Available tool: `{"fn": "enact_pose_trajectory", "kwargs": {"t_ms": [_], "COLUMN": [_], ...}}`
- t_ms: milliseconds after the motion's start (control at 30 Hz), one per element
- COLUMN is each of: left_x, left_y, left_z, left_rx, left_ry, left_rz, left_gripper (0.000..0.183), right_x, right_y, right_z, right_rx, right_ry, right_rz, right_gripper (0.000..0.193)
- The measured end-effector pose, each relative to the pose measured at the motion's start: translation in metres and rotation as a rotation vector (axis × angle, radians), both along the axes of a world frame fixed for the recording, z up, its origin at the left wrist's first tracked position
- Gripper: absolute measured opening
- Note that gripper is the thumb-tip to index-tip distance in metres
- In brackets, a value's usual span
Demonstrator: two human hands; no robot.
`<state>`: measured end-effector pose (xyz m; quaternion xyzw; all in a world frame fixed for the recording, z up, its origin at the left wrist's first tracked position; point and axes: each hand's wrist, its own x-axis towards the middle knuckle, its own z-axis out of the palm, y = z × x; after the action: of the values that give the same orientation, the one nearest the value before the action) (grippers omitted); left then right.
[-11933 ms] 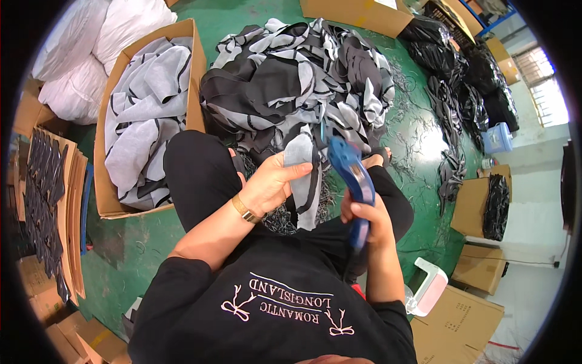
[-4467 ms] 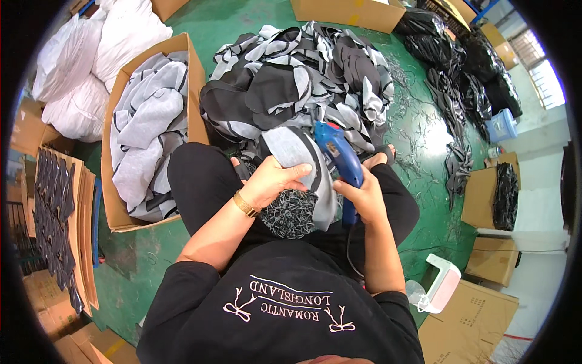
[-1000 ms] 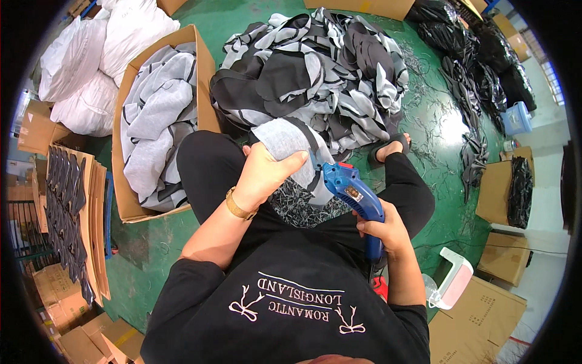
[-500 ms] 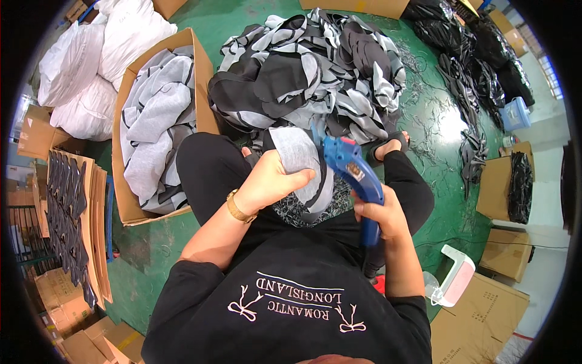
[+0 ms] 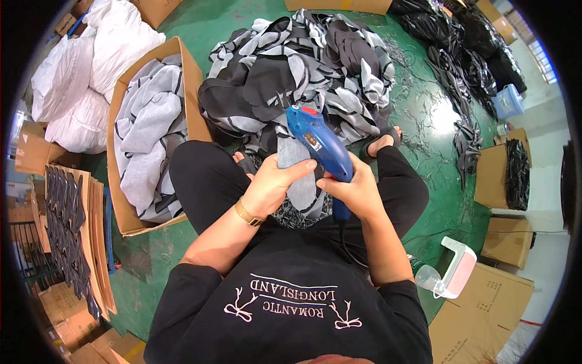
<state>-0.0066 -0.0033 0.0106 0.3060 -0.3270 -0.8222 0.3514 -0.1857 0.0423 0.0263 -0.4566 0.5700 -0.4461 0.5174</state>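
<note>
I sit cross-legged on the green floor, and my right hand is clenched around the grip of a blue electric cutter, whose nose points up toward the middle of the frame. My left hand grasps a grey fabric piece just left of the cutter, thumb stretched across it toward the tool's body. A gold bracelet sits on my left wrist. The fabric hangs over my lap at the centre of the frame, touching the cutter. Above my knees lies a heap of black and grey cut pieces. At the left stands an open cardboard box filled with grey pieces. White sacks fill the upper left corner, and more cartons line the right edge.
</note>
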Motion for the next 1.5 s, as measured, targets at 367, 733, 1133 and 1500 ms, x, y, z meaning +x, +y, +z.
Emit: {"fn": "enact_pose_trajectory", "kwargs": {"t_ms": [367,733,1133,1500], "left_x": [0.019,0.019,0.018,0.016], "left_y": [-0.027,-0.032,-0.030,-0.023], "left_z": [0.005,0.007,0.012,0.016], "left_rx": [0.030,0.069,0.067,0.065], "left_ry": [0.070,0.157,0.141,0.152], "left_rz": [0.046,-0.041,-0.041,-0.075], "left_gripper": [0.026,0.027,0.025,0.027], "right_x": [-0.058,-0.056,-0.058,-0.055], "right_y": [0.047,0.055,0.062,0.061], "right_z": [-0.033,-0.029,-0.034,-0.033], "right_rx": [0.298,0.425,0.373,0.395], "right_ry": [-0.571,-0.546,-0.570,-0.555], "right_rz": [0.235,0.269,0.286,0.270], "right_gripper": [0.038,0.039,0.038,0.038]}}
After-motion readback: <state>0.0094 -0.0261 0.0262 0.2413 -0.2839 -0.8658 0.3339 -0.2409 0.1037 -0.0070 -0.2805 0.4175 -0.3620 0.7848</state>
